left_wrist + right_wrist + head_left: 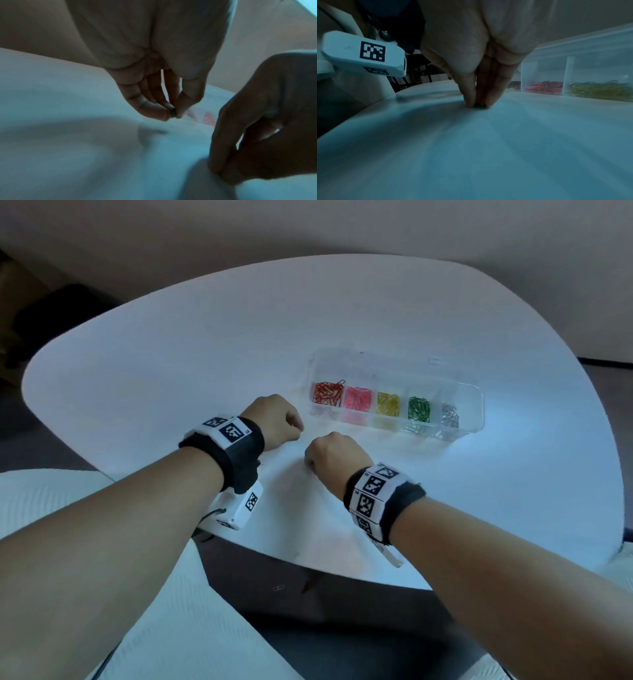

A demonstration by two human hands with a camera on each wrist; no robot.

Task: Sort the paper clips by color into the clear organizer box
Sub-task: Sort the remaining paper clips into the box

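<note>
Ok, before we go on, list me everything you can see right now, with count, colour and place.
table: one, white, under everything.
organizer box: one, clear, lid open, far right of the hands, five filled compartments in a row.
red clips: a pile, leftmost compartment.
pink clips: a pile, second compartment.
yellow clips: a pile, third.
green clips: a pile, fourth.
silver clips: a pile, rightmost.
loose clip: one, pale, on the dark floor below the table edge.
green clip: one, pinched above the table.
dark clip: one, colour unclear, on the table.
wrist bands: two, black with white markers.
left hand: pinches the green clip.
right hand: fingers pinch the dark clip.
</note>
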